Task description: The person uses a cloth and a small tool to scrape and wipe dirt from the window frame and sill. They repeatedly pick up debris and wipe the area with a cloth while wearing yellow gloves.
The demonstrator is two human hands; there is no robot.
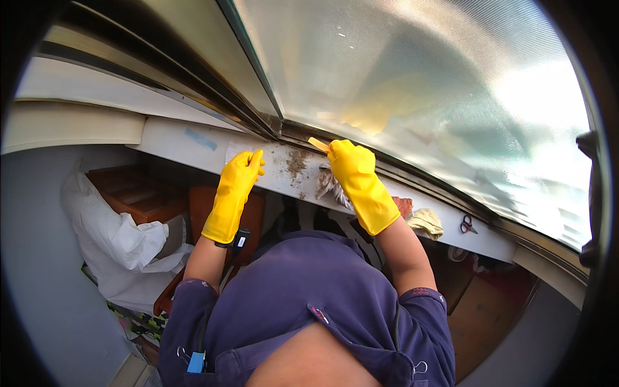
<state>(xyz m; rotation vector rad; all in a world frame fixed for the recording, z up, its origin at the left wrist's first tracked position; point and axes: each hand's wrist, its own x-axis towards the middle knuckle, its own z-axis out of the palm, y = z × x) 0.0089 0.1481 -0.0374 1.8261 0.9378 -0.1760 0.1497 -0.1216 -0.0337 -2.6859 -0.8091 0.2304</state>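
Observation:
My right hand (352, 162), in a yellow rubber glove, grips a flat yellow strip-like tool (318, 144). Its end points left beside the dark window track (401, 174). My left hand (240, 169), gloved the same way, hovers by the front edge of the white windowsill (271, 167). Its fingers are curled in with the thumb against them, and nothing shows in it. Between the hands, brown dirt (296, 162) lies scattered on the sill. A crumpled, soiled cloth (329, 184) sits partly behind my right wrist.
Ribbed translucent glass (411, 72) rises behind the track. Farther right on the sill are a reddish piece (403, 205), a pale yellow cloth (425, 222) and scissors (467, 225). A blue strip (200, 139) is at left. Below stand brown wooden furniture (140, 193) and a white bag (130, 242).

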